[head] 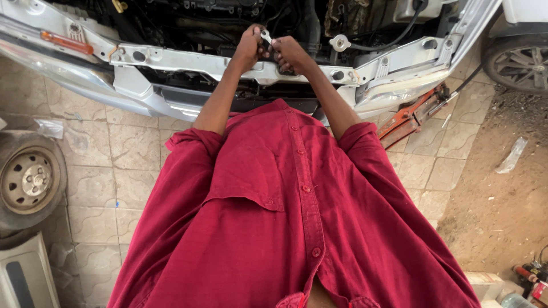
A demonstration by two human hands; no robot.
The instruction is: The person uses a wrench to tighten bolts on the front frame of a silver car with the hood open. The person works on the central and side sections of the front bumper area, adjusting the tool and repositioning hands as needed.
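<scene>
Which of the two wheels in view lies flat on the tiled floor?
The loose wheel at the left edge, with its steel hub facing up. The other wheel, at the top right, stands upright.

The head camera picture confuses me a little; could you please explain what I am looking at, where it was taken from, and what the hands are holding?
The camera sits on a person's head and looks down, so the red shirt fills the lower part and both arms reach forward. There is no machine here, only two bare hands. The left hand and the right hand meet over the silver front crossbar of a car with its front cover off, the engine bay dark behind it. Between them they grip a small shiny metal tool; its exact kind is too small to tell. On the tiled floor a spare wheel lies at the left, and an orange floor jack sits at the right under the car.
</scene>
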